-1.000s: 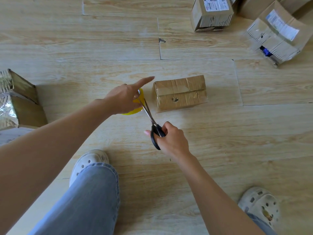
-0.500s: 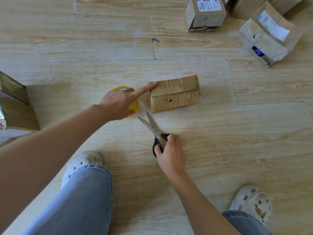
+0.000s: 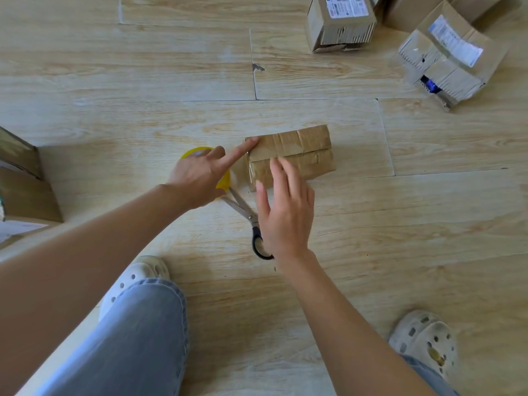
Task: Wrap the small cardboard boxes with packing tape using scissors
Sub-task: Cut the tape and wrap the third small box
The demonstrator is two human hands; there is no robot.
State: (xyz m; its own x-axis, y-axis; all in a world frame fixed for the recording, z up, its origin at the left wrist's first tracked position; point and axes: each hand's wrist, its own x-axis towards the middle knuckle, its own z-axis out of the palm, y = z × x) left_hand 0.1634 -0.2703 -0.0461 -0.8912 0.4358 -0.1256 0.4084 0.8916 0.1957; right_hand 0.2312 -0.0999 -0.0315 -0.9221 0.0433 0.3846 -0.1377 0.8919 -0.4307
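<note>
A small flat cardboard box lies on the wooden floor in the middle of the view, with clear tape on its left end. My left hand holds the yellow tape roll, and its index finger presses the box's top left corner. My right hand is spread open with its fingertips on the box's front left face. The scissors lie on the floor with blades apart, the black handle partly hidden under my right hand.
Two labelled cardboard boxes stand at the far right. A larger box with shiny tape sits at the left edge. My knee in jeans and two white clogs are near the bottom.
My right hand set the scissors down on the floor, let go and moved up onto the box. My left hand lowered the tape roll and pressed its index finger on the box corner.
</note>
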